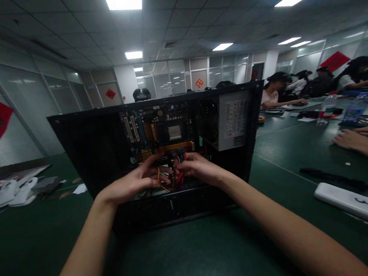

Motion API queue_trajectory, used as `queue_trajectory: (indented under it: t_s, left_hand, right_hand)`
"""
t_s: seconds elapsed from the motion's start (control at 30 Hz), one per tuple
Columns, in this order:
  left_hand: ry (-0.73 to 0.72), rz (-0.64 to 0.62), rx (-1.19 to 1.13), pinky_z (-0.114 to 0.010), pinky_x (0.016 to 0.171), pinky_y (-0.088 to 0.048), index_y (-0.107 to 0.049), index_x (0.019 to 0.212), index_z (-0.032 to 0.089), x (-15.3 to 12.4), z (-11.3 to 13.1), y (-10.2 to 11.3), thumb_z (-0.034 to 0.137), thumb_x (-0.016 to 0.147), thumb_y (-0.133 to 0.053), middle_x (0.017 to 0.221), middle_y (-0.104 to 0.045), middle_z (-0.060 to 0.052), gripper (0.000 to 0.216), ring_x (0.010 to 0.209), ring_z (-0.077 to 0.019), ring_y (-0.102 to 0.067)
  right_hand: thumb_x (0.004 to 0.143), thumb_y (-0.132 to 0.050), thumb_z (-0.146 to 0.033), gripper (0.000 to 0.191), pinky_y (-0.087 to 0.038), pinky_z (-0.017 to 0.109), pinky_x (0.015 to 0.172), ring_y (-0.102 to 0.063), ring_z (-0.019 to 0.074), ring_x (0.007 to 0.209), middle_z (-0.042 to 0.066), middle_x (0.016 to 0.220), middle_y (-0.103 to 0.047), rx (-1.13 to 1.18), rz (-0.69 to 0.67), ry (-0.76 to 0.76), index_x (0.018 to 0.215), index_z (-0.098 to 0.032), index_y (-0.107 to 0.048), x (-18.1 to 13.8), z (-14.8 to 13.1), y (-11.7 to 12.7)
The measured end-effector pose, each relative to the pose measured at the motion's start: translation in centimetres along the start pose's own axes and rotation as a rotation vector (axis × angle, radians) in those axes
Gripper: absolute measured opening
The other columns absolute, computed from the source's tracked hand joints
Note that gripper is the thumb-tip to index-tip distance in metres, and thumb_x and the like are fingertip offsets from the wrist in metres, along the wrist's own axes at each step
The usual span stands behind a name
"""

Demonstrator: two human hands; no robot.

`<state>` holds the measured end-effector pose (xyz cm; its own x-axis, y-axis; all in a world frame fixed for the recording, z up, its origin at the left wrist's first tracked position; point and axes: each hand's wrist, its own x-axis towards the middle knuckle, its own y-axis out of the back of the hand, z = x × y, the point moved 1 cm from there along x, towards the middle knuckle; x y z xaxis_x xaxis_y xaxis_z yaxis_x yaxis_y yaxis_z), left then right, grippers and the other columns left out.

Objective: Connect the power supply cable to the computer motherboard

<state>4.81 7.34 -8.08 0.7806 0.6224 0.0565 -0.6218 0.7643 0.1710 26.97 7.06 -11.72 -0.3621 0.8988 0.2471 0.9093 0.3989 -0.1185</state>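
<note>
An open black computer case (pixel 79 159) stands on the table before me, its inside facing me. My right hand (pixel 202 167) pinches a bundle of power cables (pixel 179 182) with red, black and orange wires, just under a dark multi-pin connector (pixel 178 152). Inside the case from the left, my left hand (pixel 135 181) has its index finger stretched out, while thin yellow and black wires (pixel 161 178) run between its thumb and other fingers. Behind the hands sits the motherboard (pixel 157 128) with slots and a silvery square chip. At upper right is the power supply (pixel 232 119). Fingertips are partly hidden among wires.
A white power strip (pixel 365 208) and a dark strap-like item (pixel 333 178) lie at right. Another person's hands (pixel 358 137) rest near plastic bottles (pixel 328 106). White items (pixel 16 191) and a grey box (pixel 48 185) lie at left. People sit farther back.
</note>
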Motion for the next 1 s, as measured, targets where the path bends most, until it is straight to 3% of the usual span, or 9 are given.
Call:
queue_trajectory:
  t_s: [0.07, 0.17, 0.3, 0.47, 0.63, 1.0]
  left_hand:
    - [0.017, -0.026, 0.003, -0.042, 0.102, -0.045, -0.024, 0.154, 0.025, 0.1, -0.3, 0.2, 0.021, 0.089, -0.062, 0.126, -0.067, -0.012, 0.076, 0.113, -0.0225, -0.064]
    - [0.008, -0.039, 0.103, -0.039, 0.100, -0.045, -0.041, 0.145, 0.018, 0.8, -0.5, -0.2, 0.029, 0.093, -0.059, 0.109, -0.072, -0.010, 0.056, 0.107, -0.0212, -0.066]
    - [-0.020, -0.048, 0.229, -0.035, 0.093, -0.048, -0.060, 0.124, 0.014, 1.7, -0.4, -1.1, 0.032, 0.090, -0.064, 0.096, -0.075, -0.007, 0.039, 0.096, -0.0199, -0.068]
    - [-0.015, -0.072, 0.214, -0.036, 0.097, -0.047, -0.062, 0.122, 0.015, 2.3, -1.0, -1.6, 0.029, 0.089, -0.065, 0.107, -0.076, -0.010, 0.036, 0.104, -0.0214, -0.068]
    - [-0.033, -0.059, 0.179, -0.034, 0.095, -0.048, -0.065, 0.116, 0.015, 3.1, -2.1, -2.0, 0.027, 0.086, -0.068, 0.106, -0.076, -0.009, 0.033, 0.102, -0.0210, -0.069]
    - [-0.066, -0.031, 0.375, -0.031, 0.097, -0.044, -0.076, 0.093, 0.017, 2.9, -1.2, -2.2, 0.037, 0.094, -0.056, 0.107, -0.075, -0.006, 0.029, 0.105, -0.0219, -0.066]
  right_hand:
    - [0.069, -0.080, -0.042, 0.035, -0.041, 0.022, 0.055, -0.054, 0.0098, 0.055, -0.003, 0.061, -0.057, -0.042, -0.011, 0.015, 0.079, -0.015, -0.059, -0.1, -0.1, -0.2]
    - [0.075, -0.075, -0.050, 0.039, -0.033, 0.021, 0.046, -0.043, 0.0077, 0.046, -0.007, 0.053, -0.046, -0.136, -0.038, 0.052, 0.079, -0.016, -0.057, -0.4, -0.3, -0.5]
    - [0.078, -0.072, -0.055, 0.041, -0.031, 0.021, 0.043, -0.042, 0.0079, 0.045, -0.007, 0.053, -0.047, -0.206, -0.033, 0.071, 0.083, -0.016, -0.059, -0.5, -0.1, -0.5]
    - [0.075, -0.073, -0.058, 0.044, -0.032, 0.021, 0.039, -0.043, 0.0077, 0.042, -0.006, 0.050, -0.048, -0.315, 0.036, 0.044, 0.070, -0.017, -0.056, -0.3, 0.5, -0.4]
    - [0.076, -0.072, -0.051, 0.041, -0.031, 0.020, 0.039, -0.045, 0.0077, 0.042, -0.002, 0.050, -0.054, -0.363, 0.011, 0.021, 0.064, -0.016, -0.056, -0.3, 0.5, -0.5]
    - [0.073, -0.072, -0.053, 0.044, -0.029, 0.020, 0.039, -0.042, 0.0065, 0.039, -0.005, 0.049, -0.048, -0.175, 0.085, 0.045, 0.061, -0.017, -0.052, -0.5, -0.2, -0.7]
